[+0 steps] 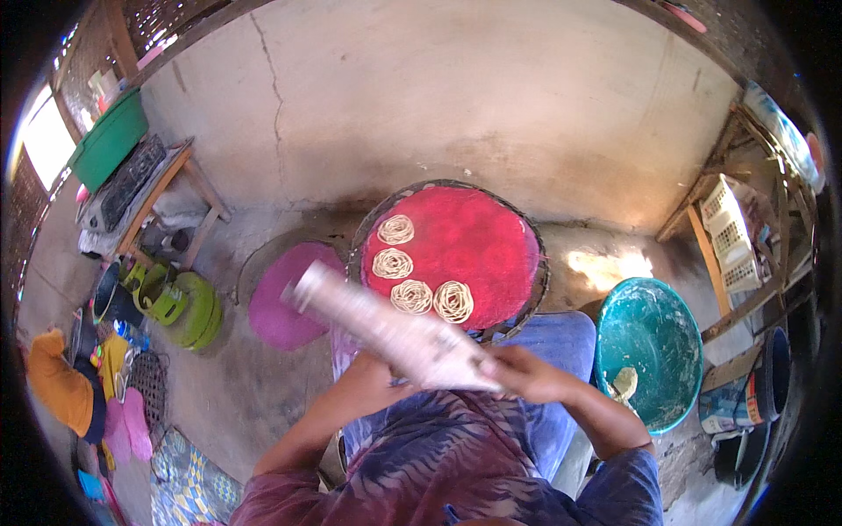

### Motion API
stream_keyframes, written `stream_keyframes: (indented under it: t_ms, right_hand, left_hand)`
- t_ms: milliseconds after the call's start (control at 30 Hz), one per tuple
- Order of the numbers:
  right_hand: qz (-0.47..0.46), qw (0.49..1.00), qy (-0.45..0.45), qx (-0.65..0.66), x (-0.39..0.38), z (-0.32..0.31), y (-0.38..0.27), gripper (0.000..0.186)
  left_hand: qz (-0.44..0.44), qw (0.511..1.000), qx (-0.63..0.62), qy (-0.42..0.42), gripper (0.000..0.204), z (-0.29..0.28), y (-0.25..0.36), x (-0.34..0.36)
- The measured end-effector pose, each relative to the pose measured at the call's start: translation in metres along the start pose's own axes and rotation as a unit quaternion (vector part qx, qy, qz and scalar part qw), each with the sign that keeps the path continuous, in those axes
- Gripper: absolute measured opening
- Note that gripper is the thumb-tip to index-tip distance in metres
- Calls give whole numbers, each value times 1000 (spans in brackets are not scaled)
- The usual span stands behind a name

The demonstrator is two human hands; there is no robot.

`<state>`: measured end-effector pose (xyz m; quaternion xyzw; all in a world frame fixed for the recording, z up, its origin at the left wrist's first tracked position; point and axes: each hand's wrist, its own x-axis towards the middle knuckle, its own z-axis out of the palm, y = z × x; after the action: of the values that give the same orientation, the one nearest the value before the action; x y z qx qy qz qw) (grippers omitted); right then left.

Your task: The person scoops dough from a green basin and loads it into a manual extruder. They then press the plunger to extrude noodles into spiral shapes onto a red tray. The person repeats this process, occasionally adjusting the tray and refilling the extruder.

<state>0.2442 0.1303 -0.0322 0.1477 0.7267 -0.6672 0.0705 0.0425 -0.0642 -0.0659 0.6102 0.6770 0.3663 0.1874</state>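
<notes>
A long whitish cylinder (pixel 395 331), smeared by motion, slants across my lap, its far end up to the left. My right hand (pixel 524 373) grips its near end, fingers closed round it. My left hand (pixel 379 379) is closed against the underside, its fingers partly hidden behind the cylinder. Just beyond, a round tray with a dark rim (pixel 537 302) carries a red cloth (pixel 469 232). Several coiled nests of pale noodle-like strands lie along the cloth's left and near side, among them one nest (pixel 453 302) close to the cylinder.
A teal basin (pixel 653 351) with a lump of dough (pixel 624 383) stands at right. Left of the tray lies a round purple cloth (pixel 285 302). Green gas cylinders (pixel 195 311) stand by a wooden table (pixel 158 195) with a stove. A white crate (pixel 730 237) sits on a right-hand rack.
</notes>
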Motion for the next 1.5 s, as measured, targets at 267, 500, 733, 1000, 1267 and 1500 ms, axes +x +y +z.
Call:
stream_keyframes:
  t_ms: [267,500,733,1000,1267,1500]
  right_hand:
    - [-242,894,212,-311,-12,-11,52,42]
    - [-517,760,244,-308,-25,-20,-18,79]
    - [-325,819,259,-395,-72,-2,-71,34]
    - [-172,767,610,101,-140,-97,5,29]
    - [-470,373,717,354,-153,-126,88,23]
    - [143,777,613,-22,-171,-114,174,54]
  left_hand:
    - [280,925,154,-208,33,69,45,44]
    - [336,887,94,-303,28,87,73,96]
    - [227,876,-13,-426,25,87,79,143]
    - [20,976,-88,-199,27,65,50,135]
    - [52,843,-532,-65,43,157,68,160]
    - [213,918,-282,179,22,165,97,223]
